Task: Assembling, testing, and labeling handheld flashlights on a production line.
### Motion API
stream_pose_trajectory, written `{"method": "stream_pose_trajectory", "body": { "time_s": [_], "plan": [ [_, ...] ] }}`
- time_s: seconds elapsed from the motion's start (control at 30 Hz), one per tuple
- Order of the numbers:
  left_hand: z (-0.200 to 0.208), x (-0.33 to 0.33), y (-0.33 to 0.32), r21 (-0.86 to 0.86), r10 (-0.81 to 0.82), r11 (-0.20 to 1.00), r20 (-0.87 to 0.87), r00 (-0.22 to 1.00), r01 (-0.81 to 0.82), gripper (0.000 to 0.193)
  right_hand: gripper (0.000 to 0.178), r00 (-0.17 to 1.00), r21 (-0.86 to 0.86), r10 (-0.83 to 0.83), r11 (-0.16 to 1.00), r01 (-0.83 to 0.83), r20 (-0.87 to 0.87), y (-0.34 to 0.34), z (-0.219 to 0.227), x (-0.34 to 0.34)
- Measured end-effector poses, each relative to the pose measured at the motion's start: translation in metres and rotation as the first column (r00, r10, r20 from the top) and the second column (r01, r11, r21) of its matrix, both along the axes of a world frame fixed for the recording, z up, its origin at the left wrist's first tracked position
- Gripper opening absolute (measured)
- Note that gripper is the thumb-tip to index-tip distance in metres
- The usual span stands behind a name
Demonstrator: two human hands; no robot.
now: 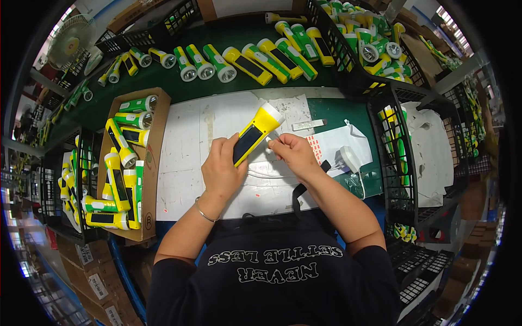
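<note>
My left hand (224, 168) is wrapped round the lower part of a yellow flashlight (260, 125) with a white head and a dark solar panel on its side. The flashlight is tilted, its head pointing up and to the right. My right hand (296, 155) pinches a small white cable plug (268, 139) against the flashlight's side, just below the head. The fingers partly hide the plug, so I cannot tell how far it is in. A thin white cable (266, 175) curves over the white work surface (187, 141) beneath my hands.
A cardboard box (156, 125) of flashlights stands at left. More flashlights (220, 63) lie in a row at the back. Black crates (348, 60) hold others at the right. A white charger (349, 158) and a sheet of red-dotted stickers (314, 145) lie right of my hands.
</note>
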State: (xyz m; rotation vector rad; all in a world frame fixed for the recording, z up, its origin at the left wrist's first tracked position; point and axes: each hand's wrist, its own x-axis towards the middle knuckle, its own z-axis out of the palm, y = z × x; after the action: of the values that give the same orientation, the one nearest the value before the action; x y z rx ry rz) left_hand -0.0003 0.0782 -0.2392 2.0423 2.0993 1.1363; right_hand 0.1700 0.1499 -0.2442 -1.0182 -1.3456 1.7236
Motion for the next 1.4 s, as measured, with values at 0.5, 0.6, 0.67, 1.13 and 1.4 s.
{"method": "stream_pose_trajectory", "body": {
  "time_s": [0.5,0.6,0.67,1.13,1.4],
  "plan": [
    [0.001,0.006,0.003,-0.019,-0.022,1.000,0.039,0.999,0.023,0.053,0.017,0.999,-0.175,0.011,0.985,-0.004,0.039,0.007,0.010,0.003],
    [0.003,0.003,0.004,-0.054,-0.043,0.998,0.016,0.999,0.043,0.052,0.017,0.976,0.045,0.057,0.997,-0.068,0.212,0.009,0.012,0.009],
    [-0.001,-0.002,0.005,-0.063,-0.159,0.984,0.123,0.980,0.168,0.052,0.017,0.971,0.028,0.105,0.993,-0.114,0.214,0.010,0.024,0.011],
    [0.010,0.009,0.003,-0.257,-0.198,0.914,0.391,0.899,0.313,0.061,0.017,0.929,0.095,0.211,0.964,-0.250,0.305,0.002,0.014,0.011],
    [-0.012,-0.033,0.018,-0.136,-0.036,0.966,0.770,0.638,0.219,0.046,0.032,0.804,0.268,0.239,0.859,-0.437,0.545,-0.003,0.029,0.027]
  ]
}}
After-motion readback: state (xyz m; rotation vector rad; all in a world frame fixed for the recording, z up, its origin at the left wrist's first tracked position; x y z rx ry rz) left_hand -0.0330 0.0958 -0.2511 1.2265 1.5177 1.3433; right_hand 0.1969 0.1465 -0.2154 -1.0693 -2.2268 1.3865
